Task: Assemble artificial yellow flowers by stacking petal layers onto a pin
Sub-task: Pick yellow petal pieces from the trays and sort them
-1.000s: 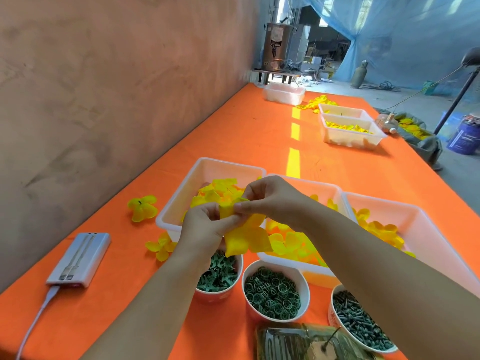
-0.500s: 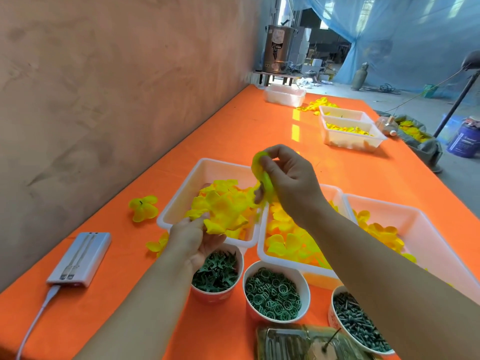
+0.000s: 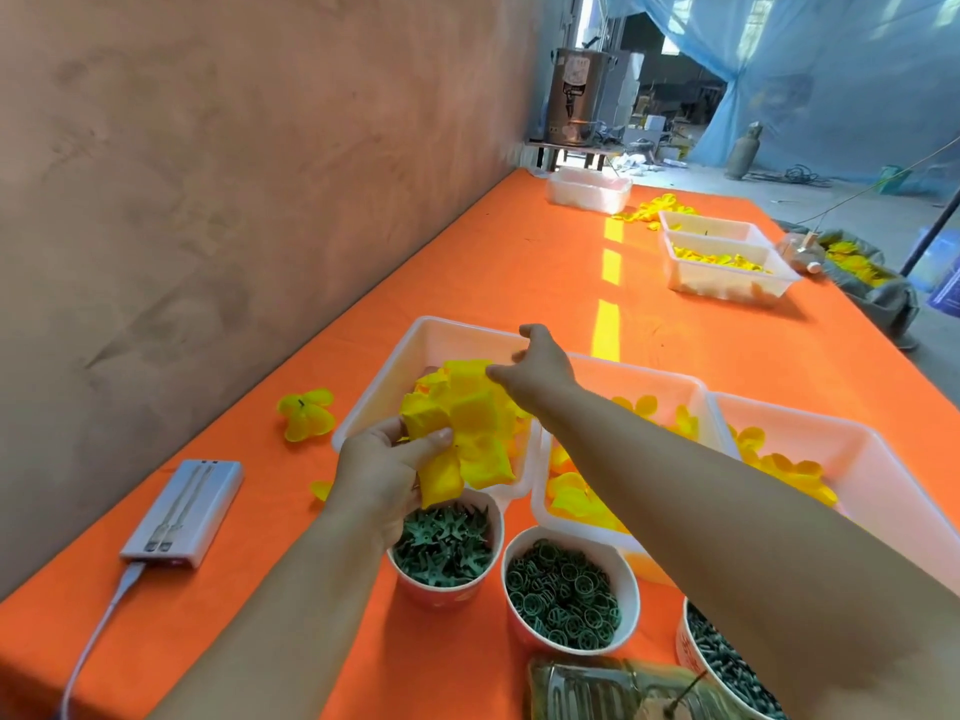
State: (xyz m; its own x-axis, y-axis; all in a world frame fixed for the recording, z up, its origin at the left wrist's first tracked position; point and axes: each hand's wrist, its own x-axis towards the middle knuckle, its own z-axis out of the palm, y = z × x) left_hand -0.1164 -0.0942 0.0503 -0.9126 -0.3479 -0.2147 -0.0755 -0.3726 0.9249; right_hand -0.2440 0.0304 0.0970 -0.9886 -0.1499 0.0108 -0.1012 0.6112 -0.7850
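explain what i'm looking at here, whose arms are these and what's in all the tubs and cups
No machine here: these are a person's two bare arms, filmed by one wide-angle camera worn on the head, looking forward and down. The left hand grips a stack of yellow petal layers. The right hand reaches over the left tray of loose yellow petals, fingers relaxed, apparently holding nothing. The middle tray and right tray hold more petals. In front stand three cups: green star-shaped pieces, green rings and dark pins. On the orange table also lie a finished yellow flower and a white power bank.
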